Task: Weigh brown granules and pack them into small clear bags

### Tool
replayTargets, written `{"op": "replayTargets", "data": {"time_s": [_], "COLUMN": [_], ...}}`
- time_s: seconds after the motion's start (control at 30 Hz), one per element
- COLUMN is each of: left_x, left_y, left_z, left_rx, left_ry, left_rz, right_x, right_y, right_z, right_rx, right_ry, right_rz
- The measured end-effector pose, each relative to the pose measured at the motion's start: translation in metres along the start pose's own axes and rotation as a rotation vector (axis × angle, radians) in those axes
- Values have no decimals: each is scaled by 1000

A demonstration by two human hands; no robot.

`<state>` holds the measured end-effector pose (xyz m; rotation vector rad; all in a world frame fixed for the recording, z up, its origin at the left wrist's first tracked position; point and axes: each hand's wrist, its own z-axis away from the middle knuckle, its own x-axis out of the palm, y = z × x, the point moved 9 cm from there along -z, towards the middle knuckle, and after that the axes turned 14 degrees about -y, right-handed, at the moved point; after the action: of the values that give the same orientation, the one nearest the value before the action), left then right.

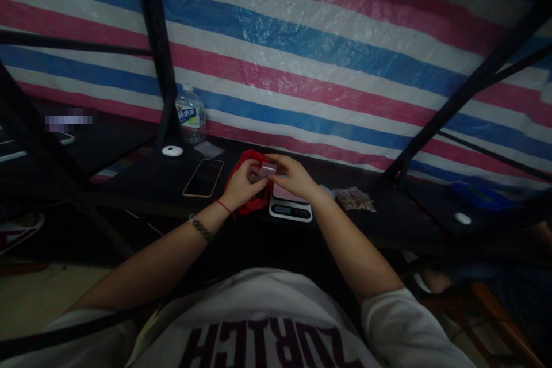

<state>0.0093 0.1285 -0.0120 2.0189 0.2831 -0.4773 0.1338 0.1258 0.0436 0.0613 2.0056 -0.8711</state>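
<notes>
My left hand (pixel 242 185) is closed over the mouth of a red plastic bag (pixel 253 204), its fingers curled around a small clear plastic bag (pixel 268 169) with something brown by the fingertips. From the other side, my right hand (pixel 295 175) pinches that same clear bag. Just below the hands stands a white digital scale (pixel 291 211) with a pinkish platform, partly covered by my right hand. Right of it lie small clear bags of brown grains (pixel 354 199). How much is inside the held bag is hard to make out.
A phone (pixel 203 177), a white oval object (pixel 172 151) and flat clear bags (pixel 209 149) lie left on the black table (pixel 142 181). A plastic bottle (pixel 190 115) stands behind them. Dark metal posts (pixel 157 40) frame the place; striped sheeting (pixel 302 52) hangs behind.
</notes>
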Motion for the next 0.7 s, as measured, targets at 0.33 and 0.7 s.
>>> {"op": "replayTargets", "data": {"time_s": [0.33,0.7], "left_x": [-3,-6], "left_y": [2,30], "left_z": [-1,12], "left_rx": [46,132], "left_ry": [5,28], "left_rz": [143,300], "right_x": [-23,-31], "right_y": [88,92], "right_z": [45,77], "right_rx": [290,328], "right_ry": [186,238], "right_rz": [158,240]}}
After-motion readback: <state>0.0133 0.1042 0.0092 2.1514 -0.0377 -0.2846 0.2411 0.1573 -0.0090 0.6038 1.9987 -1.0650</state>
